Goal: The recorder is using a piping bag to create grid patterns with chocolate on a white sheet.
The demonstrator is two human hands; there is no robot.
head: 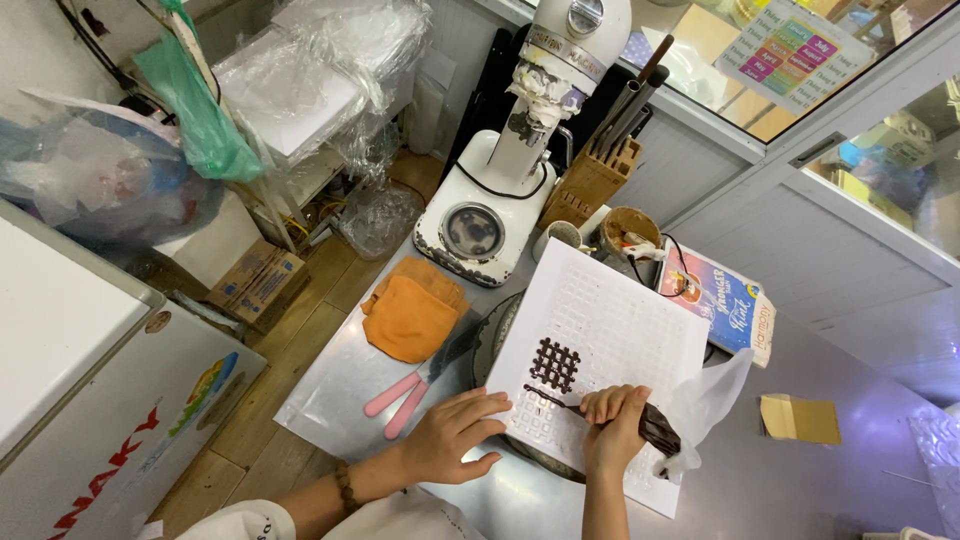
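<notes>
- Piping bag (668, 425): clear plastic, filled with dark brown chocolate, lying low and right of centre in the frame; its long axis runs from the loose, crumpled open end at the right toward the narrow tip at the left, which points to the lower edge of the lattice.
- Right hand (612, 425): fingers curled tight around the filled part of the piping bag.
- Left hand (455, 435): fingers spread nearly flat, holding nothing, fingertips resting on the lower left edge of the white sheet (620, 320).
- Chocolate lattice (554, 364): small square grid of crossed dark lines, at the centre of the white sheet, which carries a faint printed grid and lies tilted over a round dark turntable (492, 335).
- Surface: brushed steel counter (800, 480), smooth and grey.
- Surroundings: folded orange cloth (412, 312) and a pink-handled spatula (405, 395) at left of centre; white stand mixer (520, 150) and wooden knife block (592, 180) at top centre; wooden plank floor (280, 390) at lower left.
</notes>
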